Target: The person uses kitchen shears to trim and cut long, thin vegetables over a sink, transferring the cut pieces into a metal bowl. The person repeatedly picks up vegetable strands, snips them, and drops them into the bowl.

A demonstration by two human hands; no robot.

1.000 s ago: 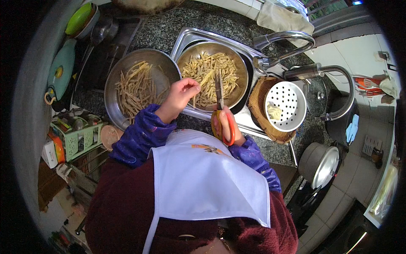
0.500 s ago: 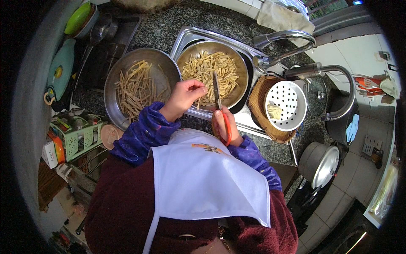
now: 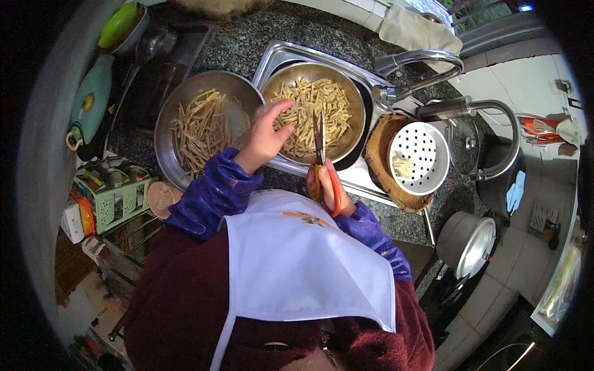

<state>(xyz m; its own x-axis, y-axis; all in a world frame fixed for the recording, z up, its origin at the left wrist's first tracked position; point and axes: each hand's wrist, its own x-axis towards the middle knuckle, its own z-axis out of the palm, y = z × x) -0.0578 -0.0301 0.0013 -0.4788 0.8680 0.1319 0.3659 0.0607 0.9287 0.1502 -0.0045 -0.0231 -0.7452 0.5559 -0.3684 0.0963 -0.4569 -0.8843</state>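
My left hand (image 3: 263, 141) hovers at the near-left edge of a metal bowl (image 3: 271, 91) set over the sink, thumb and fingers apart with nothing between them. Short pale-yellow strips (image 3: 331, 105) of some dried-looking food fill this bowl. In my right hand (image 3: 327, 179) is a pair of scissors (image 3: 320, 145) with red handles, their blades slightly parted and pointing away over the strips. To the left stands a wider metal basin (image 3: 242, 102), which holds longer brownish strips (image 3: 201, 130). I cannot tell exactly what food they are.
Right of the bowl, a white perforated colander (image 3: 433, 142) with a few pale pieces rests on a woven basket (image 3: 377, 145). A curved faucet (image 3: 427, 55) arches behind. A lidded pot (image 3: 461, 238) stands at right, a green crate (image 3: 117, 201) at left.
My left fingers have gone from pinched to spread, the hand rising slightly at the bowl's edge. The scissor blades have parted a little. My view has shifted slightly.
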